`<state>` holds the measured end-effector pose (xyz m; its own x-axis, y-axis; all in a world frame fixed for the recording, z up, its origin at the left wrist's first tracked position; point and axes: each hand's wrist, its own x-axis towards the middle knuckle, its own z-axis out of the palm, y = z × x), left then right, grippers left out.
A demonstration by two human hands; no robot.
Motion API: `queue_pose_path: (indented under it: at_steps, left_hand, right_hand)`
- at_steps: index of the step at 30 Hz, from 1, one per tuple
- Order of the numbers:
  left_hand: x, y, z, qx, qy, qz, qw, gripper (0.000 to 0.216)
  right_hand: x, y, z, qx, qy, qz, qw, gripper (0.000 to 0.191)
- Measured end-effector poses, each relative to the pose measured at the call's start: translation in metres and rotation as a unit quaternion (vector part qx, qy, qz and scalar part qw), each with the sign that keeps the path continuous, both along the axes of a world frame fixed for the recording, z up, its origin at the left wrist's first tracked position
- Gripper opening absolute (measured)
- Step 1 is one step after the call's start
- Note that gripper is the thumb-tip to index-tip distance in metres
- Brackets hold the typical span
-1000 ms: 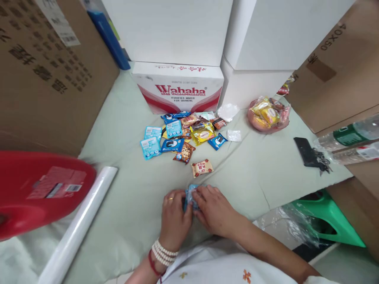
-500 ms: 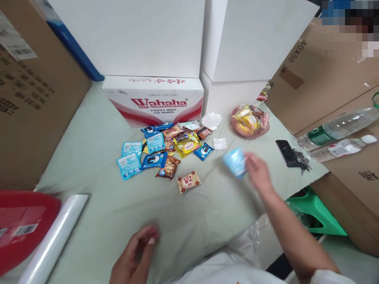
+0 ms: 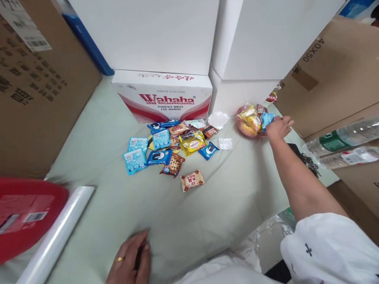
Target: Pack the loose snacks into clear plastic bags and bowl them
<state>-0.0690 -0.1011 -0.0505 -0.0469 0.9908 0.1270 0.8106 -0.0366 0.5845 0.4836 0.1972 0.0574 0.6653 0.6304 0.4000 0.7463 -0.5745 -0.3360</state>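
Observation:
My right hand (image 3: 280, 127) reaches over the pink transparent bowl (image 3: 245, 128) at the back right. A light blue snack packet (image 3: 267, 120) is at its fingers, against the yellow-wrapped snacks (image 3: 252, 120) in the bowl. The fingertips are partly hidden by the hand itself. Low in the view, my left hand (image 3: 130, 258), with a ring on one finger, rests on the cloth with fingers loosely bent and thumb apart, holding nothing. Between the hands lies a cream snack packet (image 3: 192, 180). Behind it spreads a pile with blue packets (image 3: 160, 157), a brown cookie packet (image 3: 172, 165) and light blue packets (image 3: 135, 161).
A Wahaha water carton (image 3: 168, 98) and tall white boxes (image 3: 251, 39) stand at the back. Brown cartons (image 3: 340, 75) flank the table. Plastic bottles (image 3: 349, 138) and keys (image 3: 309, 163) are at the right. A red container (image 3: 32, 217) and a white roll (image 3: 59, 232) lie at the left.
My right hand has carried the light blue packet from above the cloth, back and rightward to the bowl. My left hand stays low on the cloth. The camera view has shifted slightly.

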Motion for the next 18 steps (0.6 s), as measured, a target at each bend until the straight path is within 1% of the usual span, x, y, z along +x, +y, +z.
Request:
queue_pose_path:
  at_steps: [2, 4, 5, 6, 7, 8, 9, 10, 11, 12, 13, 14, 15, 16, 17, 18]
  left_hand:
    - [-0.002, -0.001, -0.002, 0.018, 0.012, -0.015, 1.000, 0.030]
    - [-0.004, -0.002, -0.002, 0.036, 0.020, -0.026, 0.999, 0.029]
    - [-0.005, -0.002, -0.001, 0.047, 0.024, -0.032, 0.998, 0.028]
    - [-0.006, -0.002, 0.000, 0.057, 0.026, -0.035, 0.997, 0.027]
    - [-0.007, -0.002, 0.001, 0.063, 0.027, -0.042, 0.997, 0.026]
    - [-0.008, -0.001, 0.003, 0.069, 0.026, -0.050, 0.996, 0.025]
    - [-0.010, -0.001, 0.005, 0.071, 0.024, -0.058, 0.996, 0.024]
    - [-0.011, -0.001, 0.008, 0.069, 0.018, -0.069, 0.995, 0.023]
    - [-0.011, -0.001, 0.011, 0.065, 0.010, -0.077, 0.995, 0.022]
    - [-0.010, -0.001, 0.015, 0.058, -0.001, -0.084, 0.995, 0.021]
    - [-0.007, 0.000, 0.019, 0.055, -0.015, -0.085, 0.995, 0.020]
    - [-0.001, 0.003, 0.024, 0.053, -0.034, -0.082, 0.995, 0.019]
    - [0.007, 0.006, 0.029, 0.050, -0.056, -0.080, 0.994, 0.019]
    - [0.018, 0.012, 0.035, 0.059, -0.082, -0.070, 0.992, 0.017]
    - [0.031, 0.019, 0.040, 0.055, -0.113, -0.080, 0.989, 0.016]
    - [0.045, 0.029, 0.045, 0.051, -0.146, -0.095, 0.983, 0.015]
  right_hand:
    - [-0.007, -0.010, 0.003, 0.053, -0.022, 0.030, 0.998, 0.042]
    - [-0.020, -0.020, 0.002, 0.069, -0.038, 0.119, 0.990, 0.043]
    - [-0.029, -0.024, -0.002, 0.054, -0.039, 0.181, 0.981, 0.038]
    - [-0.040, -0.027, -0.008, 0.026, -0.037, 0.258, 0.965, 0.032]
    - [-0.050, -0.030, -0.017, -0.012, -0.035, 0.342, 0.939, 0.026]
    - [-0.060, -0.031, -0.027, -0.060, -0.032, 0.419, 0.906, 0.024]
    - [-0.070, -0.032, -0.037, -0.108, -0.027, 0.477, 0.872, 0.024]
    - [-0.077, -0.033, -0.046, -0.150, -0.018, 0.512, 0.846, 0.024]
    - [-0.084, -0.034, -0.054, -0.176, -0.001, 0.523, 0.834, 0.023]
    - [-0.090, -0.036, -0.059, -0.178, 0.030, 0.511, 0.841, 0.022]
    - [-0.095, -0.040, -0.063, -0.152, 0.078, 0.480, 0.861, 0.021]
    - [-0.102, -0.046, -0.064, -0.109, 0.143, 0.442, 0.879, 0.019]
    - [-0.110, -0.054, -0.063, -0.060, 0.225, 0.407, 0.883, 0.019]
    - [-0.119, -0.065, -0.061, -0.016, 0.320, 0.376, 0.869, 0.020]
    - [-0.131, -0.078, -0.058, 0.015, 0.419, 0.346, 0.839, 0.023]
    - [-0.144, -0.094, -0.055, 0.032, 0.514, 0.317, 0.796, 0.028]
